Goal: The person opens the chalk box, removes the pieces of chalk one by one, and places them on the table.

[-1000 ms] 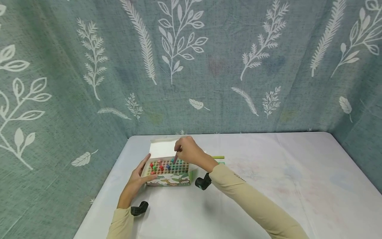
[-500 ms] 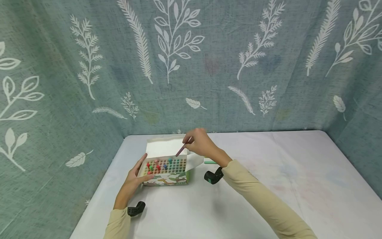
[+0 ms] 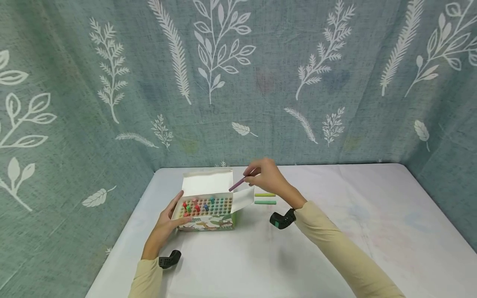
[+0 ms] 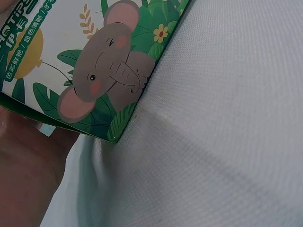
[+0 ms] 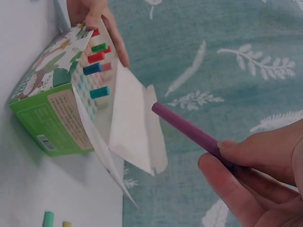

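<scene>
My right hand (image 3: 270, 178) pinches a purple chalk stick (image 5: 184, 126) between thumb and fingers, its free end slanting down to the left. It is in the air above and right of an open printed chalk box (image 3: 212, 225). My left hand (image 3: 164, 225) holds the box's left end, thumb over the front edge and fingers along the left side and back. Several coloured sticks, among them a teal chalk stick (image 5: 99, 92) and a blue one, stand up from the box's grid of holes. The left wrist view shows the box's elephant panel (image 4: 104, 71), with most of the hand hidden.
The white lid (image 3: 206, 183) stands raised behind the box, and a side flap (image 3: 243, 199) sticks out to the right. A yellow-green stick (image 3: 265, 194) and a green stick (image 3: 265, 202) lie on the white table (image 3: 335, 215) beside it. A patterned curtain (image 3: 275, 82) hangs behind.
My right hand has lifted the purple chalk stick from over the holes and carried it up and right, past the side flap. The left hand stays on the box.
</scene>
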A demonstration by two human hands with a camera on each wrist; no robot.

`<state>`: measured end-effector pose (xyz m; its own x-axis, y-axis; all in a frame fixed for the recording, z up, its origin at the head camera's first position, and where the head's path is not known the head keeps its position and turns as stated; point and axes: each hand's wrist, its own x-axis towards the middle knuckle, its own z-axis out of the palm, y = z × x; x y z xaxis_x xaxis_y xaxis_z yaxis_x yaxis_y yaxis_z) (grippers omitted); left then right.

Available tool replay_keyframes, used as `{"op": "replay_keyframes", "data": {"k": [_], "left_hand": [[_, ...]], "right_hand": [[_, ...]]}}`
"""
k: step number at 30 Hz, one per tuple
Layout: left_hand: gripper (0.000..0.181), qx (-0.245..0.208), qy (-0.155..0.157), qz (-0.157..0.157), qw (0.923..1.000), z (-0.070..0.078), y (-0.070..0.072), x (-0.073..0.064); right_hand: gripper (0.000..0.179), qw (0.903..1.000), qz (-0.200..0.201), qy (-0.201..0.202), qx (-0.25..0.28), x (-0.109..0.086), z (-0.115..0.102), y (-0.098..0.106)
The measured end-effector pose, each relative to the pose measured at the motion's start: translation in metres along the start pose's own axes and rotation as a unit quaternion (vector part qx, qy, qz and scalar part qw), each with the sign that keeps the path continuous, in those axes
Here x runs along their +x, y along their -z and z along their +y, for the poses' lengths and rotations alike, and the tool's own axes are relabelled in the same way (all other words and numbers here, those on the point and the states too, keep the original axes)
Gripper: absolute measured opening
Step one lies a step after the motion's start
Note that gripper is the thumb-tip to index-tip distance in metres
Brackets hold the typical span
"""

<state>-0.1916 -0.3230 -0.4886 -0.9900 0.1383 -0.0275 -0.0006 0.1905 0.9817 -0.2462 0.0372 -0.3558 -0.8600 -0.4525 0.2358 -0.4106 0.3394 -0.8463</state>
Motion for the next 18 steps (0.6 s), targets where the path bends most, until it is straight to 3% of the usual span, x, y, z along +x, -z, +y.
{"op": "replay_keyframes", "data": {"k": [6, 18], "left_hand": [[0.094, -0.001, 0.007, 0.005, 1.0, 0.002, -0.001, 0.0], [0.095, -0.001, 0.01, -0.007, 0.9999, 0.025, -0.007, -0.009]], "right_hand": [[0.009, 0.9994, 0.017, -0.02, 0.023, -0.011, 0.007, 0.007], [0.012, 0.9966, 0.041, -0.04, 0.059, -0.029, 0.023, 0.019]]}}
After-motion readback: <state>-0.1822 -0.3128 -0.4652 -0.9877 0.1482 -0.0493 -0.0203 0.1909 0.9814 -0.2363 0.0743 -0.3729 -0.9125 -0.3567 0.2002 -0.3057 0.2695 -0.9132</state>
